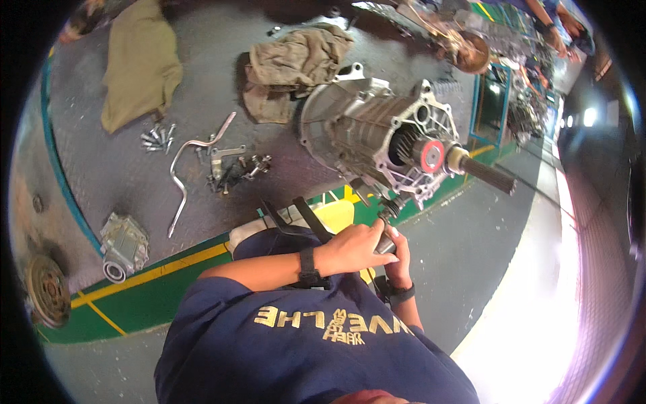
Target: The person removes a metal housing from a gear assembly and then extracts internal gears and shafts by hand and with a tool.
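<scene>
My left hand [353, 249] reaches across from the left, its fingers closed round a dark metal shaft-like part [386, 242]. My right hand [401, 261] is closed on the same part from the other side. A ridged upper end of the part shows above my fingers, just under the gearbox housing [356, 121]; I cannot tell whether it touches the housing. The silver housing lies on the workbench edge with its open end toward the right. In that opening sit a dark gear [406, 143], a red-ringed bearing [431, 155] and a long splined shaft [488, 175].
On the grey bench [215, 67] lie a bent metal tube [180, 175], several bolts [159, 137], small brackets [225, 158], a brown rag [296, 60] and an olive cloth [142, 67]. A cast cover [125, 246] and round disc [47, 291] sit left. Other people stand far right.
</scene>
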Tool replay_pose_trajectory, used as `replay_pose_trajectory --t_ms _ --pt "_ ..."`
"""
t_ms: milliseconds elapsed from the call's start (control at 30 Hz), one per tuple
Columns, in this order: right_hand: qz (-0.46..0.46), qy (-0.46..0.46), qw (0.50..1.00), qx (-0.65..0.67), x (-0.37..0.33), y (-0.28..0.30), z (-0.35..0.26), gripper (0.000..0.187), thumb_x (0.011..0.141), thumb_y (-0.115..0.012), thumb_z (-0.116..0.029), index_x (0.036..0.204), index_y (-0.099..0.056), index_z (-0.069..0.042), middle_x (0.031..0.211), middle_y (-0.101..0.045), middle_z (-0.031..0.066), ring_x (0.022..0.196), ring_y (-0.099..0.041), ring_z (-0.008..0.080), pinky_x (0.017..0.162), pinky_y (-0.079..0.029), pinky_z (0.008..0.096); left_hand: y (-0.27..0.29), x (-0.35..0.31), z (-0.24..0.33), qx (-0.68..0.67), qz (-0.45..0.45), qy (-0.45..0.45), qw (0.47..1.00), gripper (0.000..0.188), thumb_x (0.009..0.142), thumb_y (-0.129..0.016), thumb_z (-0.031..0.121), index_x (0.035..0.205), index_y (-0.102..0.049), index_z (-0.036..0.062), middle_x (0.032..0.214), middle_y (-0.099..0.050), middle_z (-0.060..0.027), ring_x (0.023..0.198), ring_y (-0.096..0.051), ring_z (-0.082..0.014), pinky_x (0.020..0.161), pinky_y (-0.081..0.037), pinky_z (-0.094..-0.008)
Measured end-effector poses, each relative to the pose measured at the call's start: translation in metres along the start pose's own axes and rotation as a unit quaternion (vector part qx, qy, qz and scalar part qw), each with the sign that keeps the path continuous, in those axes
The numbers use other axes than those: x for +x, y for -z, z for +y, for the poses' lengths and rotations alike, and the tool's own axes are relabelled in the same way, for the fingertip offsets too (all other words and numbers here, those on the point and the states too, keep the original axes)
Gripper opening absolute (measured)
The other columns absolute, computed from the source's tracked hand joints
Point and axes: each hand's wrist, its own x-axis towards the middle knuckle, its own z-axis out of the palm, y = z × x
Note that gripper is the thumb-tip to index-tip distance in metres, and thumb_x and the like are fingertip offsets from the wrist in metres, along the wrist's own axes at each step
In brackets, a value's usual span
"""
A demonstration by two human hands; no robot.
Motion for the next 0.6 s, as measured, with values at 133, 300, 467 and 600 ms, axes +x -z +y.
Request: replay_pose_trajectory --t_ms 133,300,467,600 --pt "0.008 0.027 0.997 -0.073 0.005 -0.002 -0.015 0.044 0.108 -0.045 -0.038 0.115 -0.068 -0.002 0.100 -0.068 0.0027 0.090 -0.061 0.0127 0.082 -0.047 0.0285 0.003 0.015 -0.003 -0.043 -0.035 0.014 0.998 0.066 0.083 -0.081 0.051 0.106 -0.056 -0.0051 0.083 -0.068 -0.0209 0.076 -0.070 -0.0353 0.069 -0.054 -0.0420" --pt "-0.077 0.041 0.991 -0.104 0.007 0.016 -0.031 0.050 0.113 -0.036 -0.035 0.114 -0.068 0.003 0.108 -0.071 0.0080 0.100 -0.064 0.0141 0.089 -0.051 0.0303 -0.007 0.017 0.004 -0.060 -0.014 0.003 0.998 0.062 0.082 -0.084 0.048 0.108 -0.057 -0.0008 0.085 -0.068 -0.0198 0.076 -0.069 -0.0334 0.068 -0.053 -0.0408" --pt "-0.151 0.082 0.972 -0.161 0.008 0.056 -0.050 0.045 0.112 -0.041 -0.031 0.110 -0.068 0.005 0.104 -0.070 0.0110 0.095 -0.064 0.0186 0.087 -0.050 0.0338 -0.029 0.029 0.028 0.019 -0.014 0.041 0.999 0.066 0.080 -0.084 0.051 0.113 -0.057 0.0004 0.086 -0.070 -0.0207 0.079 -0.071 -0.0357 0.071 -0.054 -0.0417" --pt "-0.203 0.133 0.925 -0.293 0.019 0.107 -0.071 0.043 0.109 -0.050 -0.030 0.090 -0.066 0.005 0.081 -0.068 0.0161 0.077 -0.065 0.0226 0.074 -0.051 0.0355 -0.038 0.039 0.061 0.110 0.001 0.042 0.993 0.059 0.078 -0.086 0.051 0.101 -0.064 0.0015 0.083 -0.072 -0.0167 0.076 -0.073 -0.0326 0.071 -0.055 -0.0396"
